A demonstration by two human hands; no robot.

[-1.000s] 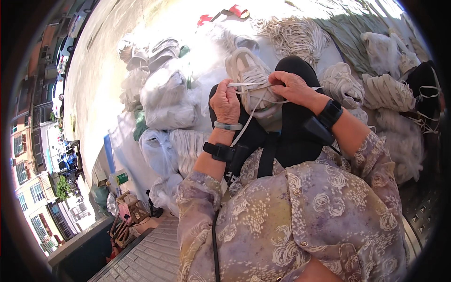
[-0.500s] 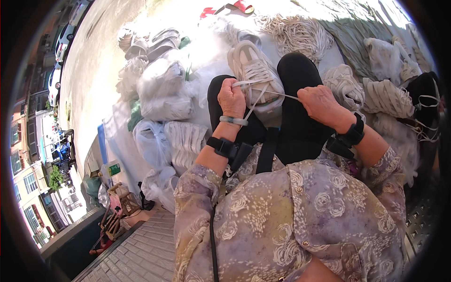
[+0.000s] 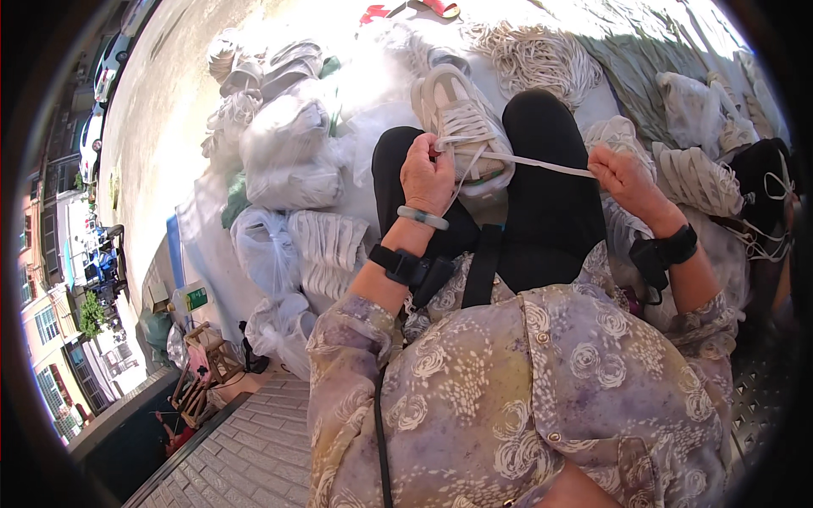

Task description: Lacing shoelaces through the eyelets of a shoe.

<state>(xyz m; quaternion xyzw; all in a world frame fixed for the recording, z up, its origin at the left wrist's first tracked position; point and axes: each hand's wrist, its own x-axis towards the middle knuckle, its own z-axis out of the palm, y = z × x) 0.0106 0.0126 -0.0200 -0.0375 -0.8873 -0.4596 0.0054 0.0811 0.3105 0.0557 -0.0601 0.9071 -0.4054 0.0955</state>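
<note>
A pale beige and white sneaker (image 3: pixel 461 118) sits between my knees, toe pointing away, with white laces zigzagging over its tongue. Pinched in my right hand (image 3: pixel 625 179), a flat white shoelace (image 3: pixel 542 162) runs taut from the shoe across my right thigh. My left hand (image 3: pixel 426 175) is closed at the shoe's left side, its thumb and fingers pressed together on lace near the eyelets. Part of that lace hangs down beside my left wrist; the grip itself is partly hidden by the fingers.
A heap of loose white laces (image 3: pixel 542 63) lies beyond my right knee. Bagged shoes (image 3: pixel 292 152) are piled on the left, with a row of pale shoes (image 3: pixel 330 245) nearer me. More laced sneakers (image 3: pixel 699 175) and a black shoe lie on the right. Red sandals are at the far edge.
My right hand has moved out to the right, drawing a longer stretch of lace from the shoe. My left hand has shifted slightly and stays closed near the eyelets.
</note>
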